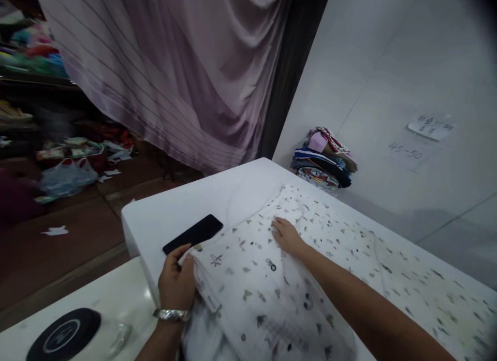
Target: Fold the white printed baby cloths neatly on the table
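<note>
A white cloth (248,278) with a small scattered print covers much of the white table in front of me. At its near left corner, my left hand (176,280) pinches the edge between thumb and fingers, with a metal bracelet on the wrist. My right hand (287,237) rests palm down on the cloth farther in, its fingers stretched over the fabric. Just beyond my left hand lies a black phone (194,234) on the table, close to the cloth's edge. The cloth's near part is bunched and hangs toward me.
Folded clothes (324,161) are stacked against the white wall at the table's far side. A black round object (64,337) sits on a lower white surface (116,283) at left. Behind hangs a pinkish curtain (186,76). Plastic bags (70,177) and scraps litter the floor.
</note>
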Demonstrator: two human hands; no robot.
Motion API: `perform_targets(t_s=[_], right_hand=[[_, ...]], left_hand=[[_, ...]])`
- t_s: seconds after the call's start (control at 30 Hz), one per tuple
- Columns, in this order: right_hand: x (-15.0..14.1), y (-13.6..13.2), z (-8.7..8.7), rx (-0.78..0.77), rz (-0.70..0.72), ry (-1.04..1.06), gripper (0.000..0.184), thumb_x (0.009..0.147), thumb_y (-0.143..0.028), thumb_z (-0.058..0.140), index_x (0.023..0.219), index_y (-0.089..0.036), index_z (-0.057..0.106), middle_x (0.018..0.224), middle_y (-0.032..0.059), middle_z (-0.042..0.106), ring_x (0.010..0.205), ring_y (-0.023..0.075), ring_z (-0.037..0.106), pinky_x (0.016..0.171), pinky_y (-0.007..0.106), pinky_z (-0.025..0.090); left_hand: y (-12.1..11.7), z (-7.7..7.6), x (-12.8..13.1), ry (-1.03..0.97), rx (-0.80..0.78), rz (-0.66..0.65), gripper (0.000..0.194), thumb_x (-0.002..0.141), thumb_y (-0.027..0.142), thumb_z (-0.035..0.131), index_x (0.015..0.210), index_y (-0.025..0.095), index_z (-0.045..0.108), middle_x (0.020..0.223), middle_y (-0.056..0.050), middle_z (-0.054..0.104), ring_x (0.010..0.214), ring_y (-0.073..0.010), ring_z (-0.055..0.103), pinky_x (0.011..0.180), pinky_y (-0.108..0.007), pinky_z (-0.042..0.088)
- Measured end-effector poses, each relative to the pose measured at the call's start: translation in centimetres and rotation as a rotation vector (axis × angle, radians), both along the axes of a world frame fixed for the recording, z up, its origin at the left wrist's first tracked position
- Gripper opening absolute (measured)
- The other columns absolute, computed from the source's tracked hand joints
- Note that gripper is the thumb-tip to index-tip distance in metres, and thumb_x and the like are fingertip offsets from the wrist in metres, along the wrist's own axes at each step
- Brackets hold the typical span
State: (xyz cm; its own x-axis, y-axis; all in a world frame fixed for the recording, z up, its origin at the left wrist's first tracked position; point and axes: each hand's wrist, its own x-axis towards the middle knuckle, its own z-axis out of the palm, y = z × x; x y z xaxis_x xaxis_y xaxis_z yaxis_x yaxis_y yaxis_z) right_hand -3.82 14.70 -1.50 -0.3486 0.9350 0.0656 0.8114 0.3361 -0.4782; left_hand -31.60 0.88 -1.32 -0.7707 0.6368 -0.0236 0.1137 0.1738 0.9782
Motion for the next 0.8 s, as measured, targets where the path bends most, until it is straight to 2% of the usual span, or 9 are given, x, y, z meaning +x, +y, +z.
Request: perform_targets(t_s=[0.1, 0.23, 0.37, 0.47, 0.57, 0.67, 0.73, 0.8], right_hand=[[-0.9, -1.9, -0.4, 0.066, 0.062, -0.177, 0.05, 0.089, -0.031, 0.039, 0.133, -0.009, 0.044, 0.144, 0.0157, 0.033, 0.135, 0.025, 0.026, 0.11, 0.041, 0.021], [-1.7, -4.2, -0.4, 0.057, 0.063, -0.238, 0.056, 0.093, -0.045, 0.029, 0.141, -0.016, 0.033, 0.15, 0.0097, 0.022, 0.139, 0.0249, 0.014, 0.11, 0.047, 0.013], [-2.5, -4.4, 0.7, -0.061, 0.08, -0.255, 0.058, 0.092, -0.047, 0.028, 0.142, -0.018, 0.029, 0.151, 0.0074, 0.017, 0.139, 0.0228, 0.01, 0.111, 0.046, 0.007], [-2.3, -4.9, 1.8, -0.151, 0.074, -0.187, 0.059, 0.092, -0.051, 0.027, 0.142, -0.02, 0.031, 0.151, 0.0063, 0.017, 0.139, 0.0211, 0.01, 0.112, 0.044, 0.008], [-0.8, -7.6, 1.9, -0.1, 0.034, -0.151, 0.061, 0.091, -0.053, 0.026, 0.142, -0.019, 0.031, 0.151, 0.0066, 0.018, 0.139, 0.0215, 0.009, 0.112, 0.044, 0.009], [2.3, -11.3, 1.0, -0.059, 0.009, -0.202, 0.062, 0.091, -0.053, 0.025, 0.143, -0.019, 0.027, 0.151, 0.0057, 0.017, 0.139, 0.023, 0.01, 0.112, 0.046, 0.011], [4.9, -13.4, 0.3, -0.03, -0.06, -0.261, 0.064, 0.091, -0.054, 0.024, 0.144, -0.018, 0.026, 0.15, 0.0064, 0.017, 0.139, 0.0241, 0.011, 0.112, 0.046, 0.012], [7.5, -14.8, -0.5, -0.005, -0.164, -0.329, 0.065, 0.091, -0.054, 0.021, 0.143, -0.016, 0.027, 0.15, 0.007, 0.017, 0.139, 0.0244, 0.011, 0.112, 0.046, 0.011]], left_hand=[[-0.2, -0.3, -0.2, 0.014, -0.002, 0.012, 0.044, 0.063, 0.041, 0.055, 0.099, 0.018, 0.064, 0.057, 0.004, 0.053, 0.048, -0.0119, 0.043, 0.046, -0.024, 0.038], [-0.3, -0.6, -0.4, 0.035, -0.035, 0.031, 0.044, 0.064, 0.042, 0.056, 0.101, 0.02, 0.065, 0.055, 0.005, 0.05, 0.048, -0.0123, 0.043, 0.046, -0.024, 0.037], [0.2, -0.7, -0.3, 0.038, -0.034, 0.054, 0.042, 0.064, 0.041, 0.057, 0.1, 0.02, 0.065, 0.061, 0.003, 0.055, 0.052, -0.0129, 0.047, 0.051, -0.025, 0.04], [0.3, -0.9, -0.6, 0.065, -0.048, 0.019, 0.042, 0.067, 0.041, 0.055, 0.102, 0.019, 0.063, 0.062, 0.003, 0.056, 0.051, -0.0132, 0.046, 0.051, -0.026, 0.042], [-0.3, -0.9, -1.5, 0.223, -0.095, -0.083, 0.039, 0.072, 0.038, 0.05, 0.105, 0.02, 0.061, 0.074, 0.0, 0.061, 0.057, -0.0151, 0.052, 0.057, -0.028, 0.045], [-1.3, -0.6, -2.2, 0.561, -0.17, -0.268, 0.032, 0.078, 0.03, 0.043, 0.103, 0.022, 0.059, 0.097, -0.004, 0.063, 0.08, -0.0185, 0.059, 0.074, -0.029, 0.047], [-1.8, -0.1, -2.4, 0.742, -0.264, -0.388, 0.03, 0.081, 0.026, 0.038, 0.103, 0.022, 0.058, 0.107, -0.005, 0.061, 0.091, -0.0196, 0.059, 0.079, -0.03, 0.045], [-2.2, 0.7, -2.4, 0.832, -0.414, -0.456, 0.032, 0.085, 0.025, 0.034, 0.107, 0.023, 0.056, 0.113, -0.004, 0.059, 0.093, -0.0203, 0.06, 0.077, -0.032, 0.045]])
